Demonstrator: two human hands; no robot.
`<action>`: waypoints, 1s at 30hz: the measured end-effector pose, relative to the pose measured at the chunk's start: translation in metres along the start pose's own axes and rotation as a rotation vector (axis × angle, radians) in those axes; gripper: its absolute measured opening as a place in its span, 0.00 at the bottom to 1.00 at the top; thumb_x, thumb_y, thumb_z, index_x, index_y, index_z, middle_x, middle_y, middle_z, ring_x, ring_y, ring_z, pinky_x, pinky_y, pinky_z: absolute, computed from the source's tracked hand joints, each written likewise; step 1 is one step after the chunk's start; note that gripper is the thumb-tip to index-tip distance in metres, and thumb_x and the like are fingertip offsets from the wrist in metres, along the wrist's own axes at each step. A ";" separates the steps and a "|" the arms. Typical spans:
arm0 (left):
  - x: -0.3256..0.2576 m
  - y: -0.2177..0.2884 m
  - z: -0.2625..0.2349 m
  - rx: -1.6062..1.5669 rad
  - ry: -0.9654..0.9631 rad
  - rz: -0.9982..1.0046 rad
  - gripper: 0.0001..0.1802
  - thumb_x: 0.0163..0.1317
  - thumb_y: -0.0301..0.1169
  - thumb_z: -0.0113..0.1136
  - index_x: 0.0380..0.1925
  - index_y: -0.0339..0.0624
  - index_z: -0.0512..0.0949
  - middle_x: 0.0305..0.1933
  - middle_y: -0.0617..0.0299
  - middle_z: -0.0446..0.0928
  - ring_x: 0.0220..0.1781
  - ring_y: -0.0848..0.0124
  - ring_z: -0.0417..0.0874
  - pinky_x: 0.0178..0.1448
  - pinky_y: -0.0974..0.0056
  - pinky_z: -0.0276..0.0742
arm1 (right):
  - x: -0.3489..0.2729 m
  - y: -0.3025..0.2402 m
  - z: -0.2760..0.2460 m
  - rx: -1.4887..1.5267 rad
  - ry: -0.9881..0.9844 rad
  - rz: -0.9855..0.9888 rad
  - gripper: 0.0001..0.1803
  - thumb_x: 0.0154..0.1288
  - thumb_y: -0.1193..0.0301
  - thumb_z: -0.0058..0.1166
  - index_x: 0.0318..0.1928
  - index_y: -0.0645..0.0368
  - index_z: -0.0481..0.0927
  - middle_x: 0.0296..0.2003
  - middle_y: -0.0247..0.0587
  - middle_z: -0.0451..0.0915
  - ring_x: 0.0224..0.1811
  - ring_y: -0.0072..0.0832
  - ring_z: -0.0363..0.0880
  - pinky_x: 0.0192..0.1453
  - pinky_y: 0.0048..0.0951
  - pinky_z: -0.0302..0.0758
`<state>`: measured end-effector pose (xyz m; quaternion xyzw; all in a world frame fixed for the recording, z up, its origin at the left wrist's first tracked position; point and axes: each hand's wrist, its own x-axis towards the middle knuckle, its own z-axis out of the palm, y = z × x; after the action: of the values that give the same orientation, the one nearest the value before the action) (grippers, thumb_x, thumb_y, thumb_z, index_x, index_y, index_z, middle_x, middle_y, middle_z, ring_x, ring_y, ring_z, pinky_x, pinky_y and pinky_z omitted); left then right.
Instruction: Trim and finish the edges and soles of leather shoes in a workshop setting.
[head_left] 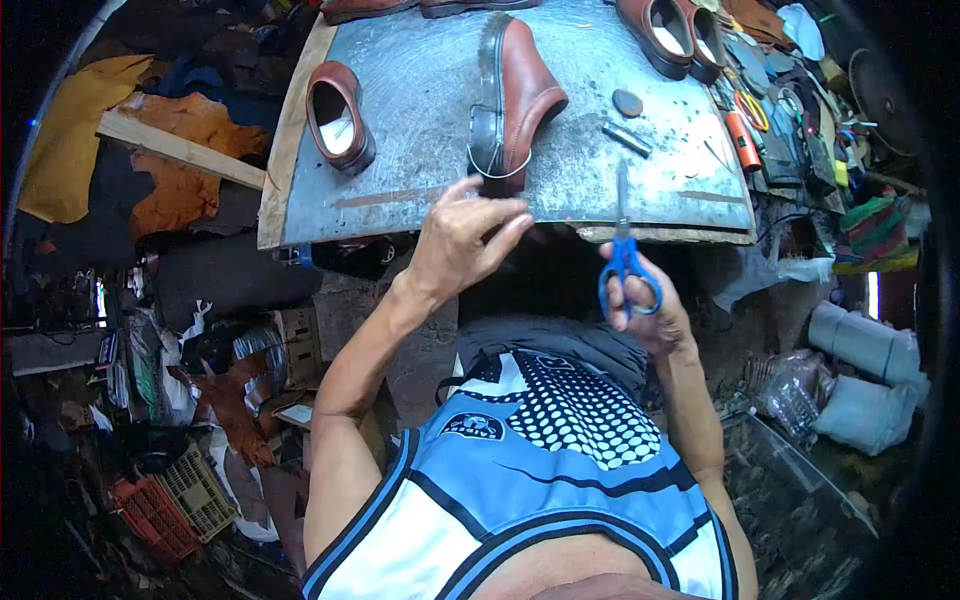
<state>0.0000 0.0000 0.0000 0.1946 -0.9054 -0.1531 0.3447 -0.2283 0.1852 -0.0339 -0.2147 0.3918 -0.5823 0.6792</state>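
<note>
A brown leather shoe (527, 75) with a dark sole lies on its side on the worktable, its heel toward me. A pale thread (500, 176) loops around the heel end. Just below that heel is my left hand (462, 235), thumb and forefinger drawn close together; anything between them is too small to make out. One of its fingertips reaches up close to the thread. My right hand (648, 305) grips blue-handled scissors (624, 262) at the table's front edge, fingers through the loops. The blades point away from me, over the tabletop.
The metal-topped worktable (410, 110) also bears a single brown shoe (338, 118) at left and a pair (668, 40) at far right. A round dark disc (627, 102) and a short dark rod (627, 139) lie near the scissors. Tools, including an orange-handled one (741, 140), crowd the right side.
</note>
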 end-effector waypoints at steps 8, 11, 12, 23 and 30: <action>0.053 -0.122 -0.020 -0.331 0.010 -0.392 0.22 0.65 0.40 0.63 0.52 0.34 0.81 0.40 0.53 0.86 0.44 0.63 0.86 0.48 0.62 0.82 | 0.049 0.003 0.072 0.118 -0.264 0.034 0.35 0.68 0.53 0.59 0.65 0.64 0.66 0.28 0.33 0.73 0.24 0.22 0.72 0.29 0.22 0.73; 0.074 -0.130 -0.029 -0.547 -0.388 -0.662 0.24 0.65 0.43 0.63 0.53 0.35 0.81 0.37 0.57 0.85 0.40 0.66 0.85 0.43 0.64 0.80 | 0.061 0.005 0.076 0.133 -0.292 0.028 0.34 0.69 0.52 0.56 0.64 0.64 0.67 0.28 0.34 0.73 0.26 0.23 0.74 0.30 0.24 0.75; 0.079 -0.129 -0.035 -0.405 -0.618 -0.668 0.24 0.66 0.44 0.63 0.52 0.36 0.81 0.34 0.60 0.84 0.36 0.69 0.84 0.39 0.65 0.79 | 0.064 0.008 0.077 0.163 -0.295 0.047 0.34 0.70 0.50 0.55 0.63 0.64 0.69 0.28 0.34 0.74 0.26 0.24 0.75 0.30 0.25 0.76; 0.048 -0.110 -0.022 -0.547 -0.065 -0.586 0.18 0.70 0.41 0.57 0.36 0.34 0.81 0.29 0.62 0.81 0.29 0.77 0.80 0.35 0.68 0.79 | 0.094 0.020 0.088 0.091 -0.288 0.127 0.36 0.68 0.44 0.53 0.61 0.63 0.71 0.29 0.35 0.78 0.26 0.26 0.80 0.30 0.25 0.77; 0.050 -0.104 -0.016 -0.587 -0.083 -0.574 0.18 0.72 0.40 0.55 0.38 0.34 0.81 0.32 0.63 0.80 0.32 0.76 0.81 0.38 0.68 0.80 | 0.115 0.015 0.094 0.042 -0.191 0.041 0.37 0.62 0.43 0.61 0.55 0.63 0.74 0.27 0.32 0.77 0.21 0.21 0.78 0.25 0.22 0.68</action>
<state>0.0018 -0.1165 -0.0033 0.3264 -0.7452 -0.5027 0.2923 -0.1439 0.0630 -0.0215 -0.2470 0.3173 -0.5534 0.7294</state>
